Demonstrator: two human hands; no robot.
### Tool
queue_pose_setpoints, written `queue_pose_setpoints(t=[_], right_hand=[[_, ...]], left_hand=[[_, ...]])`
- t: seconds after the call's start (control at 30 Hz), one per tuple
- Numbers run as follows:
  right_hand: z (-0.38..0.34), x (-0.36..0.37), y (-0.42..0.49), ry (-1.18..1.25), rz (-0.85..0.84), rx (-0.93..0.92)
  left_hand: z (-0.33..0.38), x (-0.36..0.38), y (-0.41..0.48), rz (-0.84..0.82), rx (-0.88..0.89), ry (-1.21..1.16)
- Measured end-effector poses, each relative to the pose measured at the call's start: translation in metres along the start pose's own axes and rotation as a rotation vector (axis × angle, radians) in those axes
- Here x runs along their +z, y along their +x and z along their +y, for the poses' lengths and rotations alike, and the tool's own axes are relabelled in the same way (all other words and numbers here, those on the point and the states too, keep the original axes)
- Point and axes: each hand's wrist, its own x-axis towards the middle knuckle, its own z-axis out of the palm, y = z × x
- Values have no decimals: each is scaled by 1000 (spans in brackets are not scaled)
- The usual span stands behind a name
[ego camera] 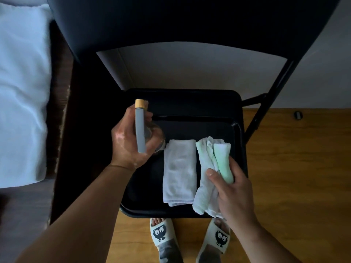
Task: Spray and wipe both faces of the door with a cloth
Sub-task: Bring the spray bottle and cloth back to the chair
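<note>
My left hand [129, 141] grips a spray bottle [140, 128] with a grey strip down its side and a tan cap, held just above the left side of a black tray [236, 128]. My right hand [233, 188] holds a crumpled white and pale green cloth [210, 164] over the tray's right side. A second cloth [179, 171], white and folded, lies flat in the middle of the tray. The door is not in view.
The tray sits on the seat of a black folding chair [190, 99] whose backrest fills the top of the view. A bed with white bedding [20, 95] lies at the left. Wooden floor [294, 168] extends to the right. My feet in slippers [161, 234] stand below the seat.
</note>
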Motion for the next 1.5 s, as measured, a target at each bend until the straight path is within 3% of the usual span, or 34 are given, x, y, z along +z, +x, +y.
queue_pose_setpoints(t=[0.13,0.3,0.5,0.6,0.67,0.8,0.93,1.1,1.3,1.4,1.5], right_hand=[[8,-1,5,4,-26,-18],[10,-3,3,-28,-32,-37],[10,-16,-5,-56,-62,-15],[9,-24,-9,-35,-74,21],[9,-29,-10,5,-96,49],[6,-37,-7,170,-190,96],[6,-46,7,114,-203,97],[8,-53,23,-137,-187,36],[10,-54,36,-351,-99,20],[9,-57,40,-465,-95,-20],[9,-61,36,-674,-91,-155]], left_hand=[[-8,3,-4,-10,32,-58],[-8,-7,-10,-47,-57,-35],[31,-16,-96,42,-376,154],[59,8,-149,-183,-327,101],[83,33,-160,-411,-458,-51],[93,73,-140,-612,-628,-240],[81,87,-121,-648,-628,-223],[55,94,-122,-524,-659,-43],[68,94,-125,-482,-511,302],[72,92,-127,-479,-314,551],[66,94,-126,-439,-3,627]])
